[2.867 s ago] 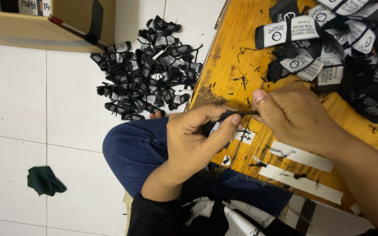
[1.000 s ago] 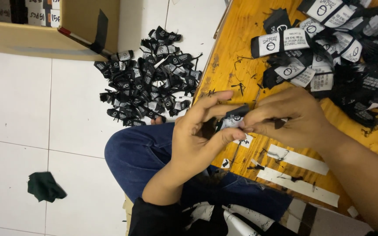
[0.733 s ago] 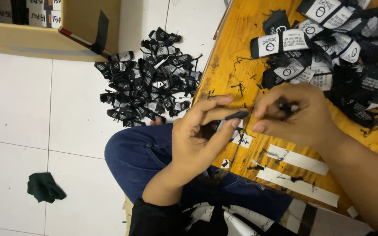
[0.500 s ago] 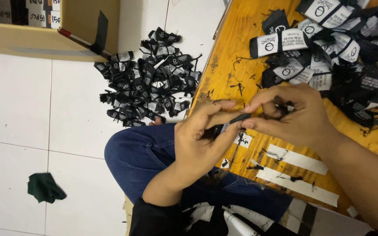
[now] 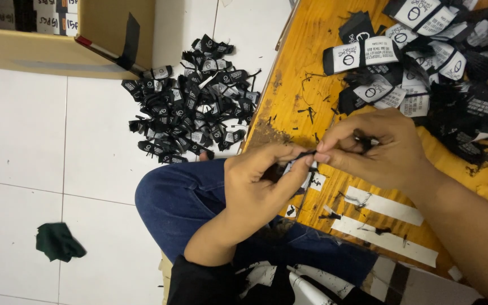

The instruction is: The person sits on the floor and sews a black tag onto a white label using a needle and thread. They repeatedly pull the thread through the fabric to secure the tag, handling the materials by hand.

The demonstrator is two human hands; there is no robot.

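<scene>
Midway Through a Label Fold

Just above the bench [image 5: 312,73] edge, a small black label [image 5: 306,154] is pinched between the left hand [image 5: 258,186] and right hand [image 5: 382,148], fingers clenched on it. Folding appears under way; a firmer crease seems called for next. Finished labels are heaped on the floor [image 5: 190,110].

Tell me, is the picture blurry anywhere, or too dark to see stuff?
Head view: mostly sharp and evenly lit; the left hand and right hand look clear, but the small black piece pinched between them is too tiny to make out. The white floor tiles are bright, without harsh glare. The bottom edge is dark.
</scene>
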